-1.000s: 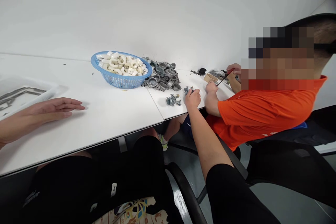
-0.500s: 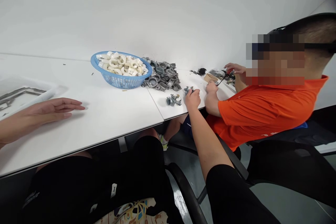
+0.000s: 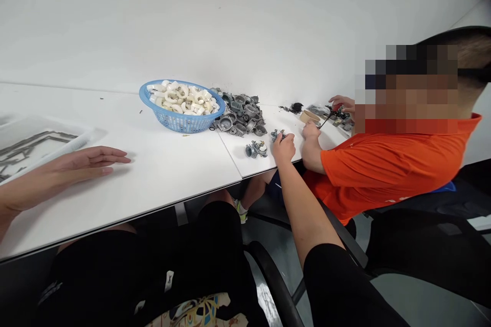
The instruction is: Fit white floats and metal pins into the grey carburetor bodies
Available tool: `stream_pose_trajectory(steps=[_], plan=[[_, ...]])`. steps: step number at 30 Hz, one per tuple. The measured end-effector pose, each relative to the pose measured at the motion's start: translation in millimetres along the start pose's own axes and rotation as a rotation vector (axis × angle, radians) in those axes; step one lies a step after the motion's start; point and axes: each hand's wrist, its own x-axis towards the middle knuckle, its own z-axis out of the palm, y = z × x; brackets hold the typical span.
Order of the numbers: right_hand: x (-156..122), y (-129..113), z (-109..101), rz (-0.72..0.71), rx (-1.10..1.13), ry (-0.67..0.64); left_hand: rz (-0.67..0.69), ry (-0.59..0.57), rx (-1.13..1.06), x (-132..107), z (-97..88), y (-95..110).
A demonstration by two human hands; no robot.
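My left hand (image 3: 82, 163) lies flat and open on the white table (image 3: 172, 173), touching nothing else, with a clear plastic tray (image 3: 38, 148) just beyond it. My right hand (image 3: 284, 148) grips a small metal carburetor (image 3: 277, 136) at the table's front edge. Its fingers hide part of that carburetor. A second carburetor (image 3: 257, 149) rests close by on the left. Behind them is a heap of grey die-cast carburetor bodies (image 3: 241, 116).
A blue plastic basket (image 3: 180, 123) holds white rings. On my right, a co-worker in an orange shirt (image 3: 383, 173) works a red-handled screwdriver (image 3: 330, 115) near a tan tape roll (image 3: 310, 116). Black bits (image 3: 294, 108) lie nearby. A black chair arm (image 3: 276, 286) sits below the table edge.
The whole view has shifted slightly, so the table items sit a little lower and further right. My hands keep their poses. The co-worker's head has turned slightly.
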Motion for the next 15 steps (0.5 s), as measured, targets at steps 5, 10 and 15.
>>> stream_pose_trajectory(steps=[5, 10, 15], plan=[[0, 0, 0, -0.004, 0.005, -0.006, -0.018, 0.024, -0.023, -2, 1.1, 4], [-1, 0, -1, -0.009, 0.012, -0.013, 0.019, -0.099, 0.088, 14, -17.6, -15], [-3, -1, -3, -0.001, 0.022, -0.024, 0.01, -0.144, 0.111, 22, -24.5, -27]])
